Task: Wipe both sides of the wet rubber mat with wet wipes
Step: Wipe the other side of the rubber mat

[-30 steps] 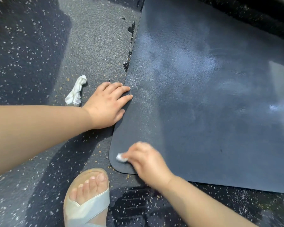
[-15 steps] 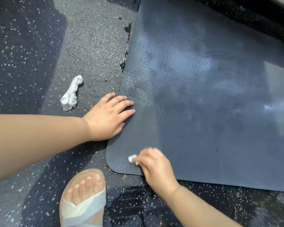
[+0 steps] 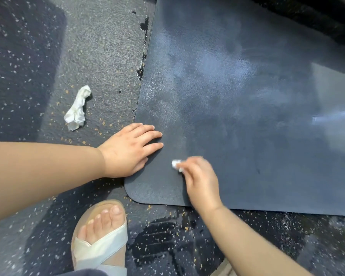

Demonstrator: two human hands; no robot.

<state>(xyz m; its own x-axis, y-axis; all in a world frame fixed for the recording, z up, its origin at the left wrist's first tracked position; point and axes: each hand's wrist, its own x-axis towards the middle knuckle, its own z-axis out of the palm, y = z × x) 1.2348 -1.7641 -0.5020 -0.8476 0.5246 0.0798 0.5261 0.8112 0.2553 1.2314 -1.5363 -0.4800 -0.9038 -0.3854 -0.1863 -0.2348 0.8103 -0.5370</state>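
Pinning the rubber mat, left hand lies flat, fingers slightly spread; right hand apparently pinches a wipe. Mat likely limp, slick: grip the corner below the fingers.

The right hand has carried the small white wet wipe away from the rounded near corner of the dark grey rubber mat and further in across its surface. The wipe is now near the fingertips of the left hand, and the right hand shows blurred. The left hand has slid along the mat's left edge toward the person and further onto the rubber, leaving more speckled floor between it and the crumpled white wipe.
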